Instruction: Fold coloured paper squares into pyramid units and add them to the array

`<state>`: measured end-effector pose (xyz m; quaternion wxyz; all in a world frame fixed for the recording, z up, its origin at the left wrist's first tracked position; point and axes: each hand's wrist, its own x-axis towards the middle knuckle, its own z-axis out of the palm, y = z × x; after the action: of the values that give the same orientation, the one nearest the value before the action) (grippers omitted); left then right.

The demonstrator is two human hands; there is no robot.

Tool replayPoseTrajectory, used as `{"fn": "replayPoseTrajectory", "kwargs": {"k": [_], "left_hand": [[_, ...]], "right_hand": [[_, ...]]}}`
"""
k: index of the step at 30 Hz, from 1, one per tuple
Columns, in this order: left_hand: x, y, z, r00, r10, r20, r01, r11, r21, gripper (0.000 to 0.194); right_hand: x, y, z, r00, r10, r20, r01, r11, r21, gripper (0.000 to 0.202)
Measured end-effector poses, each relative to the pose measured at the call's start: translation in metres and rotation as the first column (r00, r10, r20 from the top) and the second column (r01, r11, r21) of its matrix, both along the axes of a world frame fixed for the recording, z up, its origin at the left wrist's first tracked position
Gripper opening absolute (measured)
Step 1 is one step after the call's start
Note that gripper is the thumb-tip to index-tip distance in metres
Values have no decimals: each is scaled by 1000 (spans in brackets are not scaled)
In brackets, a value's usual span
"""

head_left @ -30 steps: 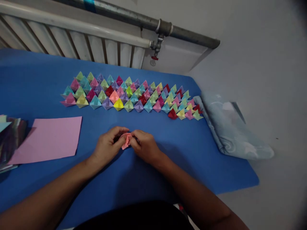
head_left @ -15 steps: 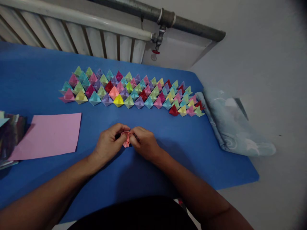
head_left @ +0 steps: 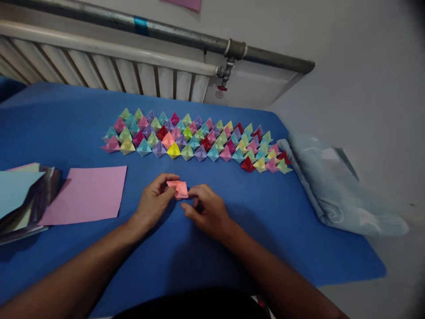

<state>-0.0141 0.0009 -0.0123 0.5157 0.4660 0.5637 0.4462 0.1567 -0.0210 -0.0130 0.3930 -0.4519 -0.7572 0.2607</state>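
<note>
Between thumb and fingers, my left hand [head_left: 155, 198] pinches a small folded salmon-pink paper [head_left: 181, 188], its creased, flattened face turned up. My right hand [head_left: 209, 208] is just to the right of it. Its thumb and index finger are apart, and the index fingertip is at the paper's right corner; its other fingers are curled. Beyond both hands stand rows of small folded paper boats [head_left: 186, 153] in many colours, closely packed on the blue table [head_left: 146, 261].
To the left lie a pink paper sheet [head_left: 91, 195] and a stack of coloured papers [head_left: 20, 195]. A folded pale blue cloth [head_left: 332, 195] covers the table's right edge. Behind the table are a white radiator [head_left: 129, 75], a metal pipe [head_left: 186, 40] and a red-handled valve [head_left: 222, 88].
The salmon paper, bunched between both hands before, now shows a flatter, wider face. My right thumb and index finger have spread and drawn back from it. The camera view has shifted.
</note>
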Motion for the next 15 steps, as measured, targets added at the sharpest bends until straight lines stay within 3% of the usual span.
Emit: {"fn": "replayPoseTrajectory", "kwargs": {"k": [6,10,15], "left_hand": [[3,-3,4,992,-52,114,62,995,-83,29],[-2,-4,10,997,-72,-23,72,997,-7,35],[-10,-2,13,985,-150,-85,156,985,75,29]], "right_hand": [[3,8,-5,1000,-24,8,24,998,53,11],[5,9,-3,999,-26,-32,26,1000,3,11],[7,8,1,997,72,-4,-72,997,-25,12]]}}
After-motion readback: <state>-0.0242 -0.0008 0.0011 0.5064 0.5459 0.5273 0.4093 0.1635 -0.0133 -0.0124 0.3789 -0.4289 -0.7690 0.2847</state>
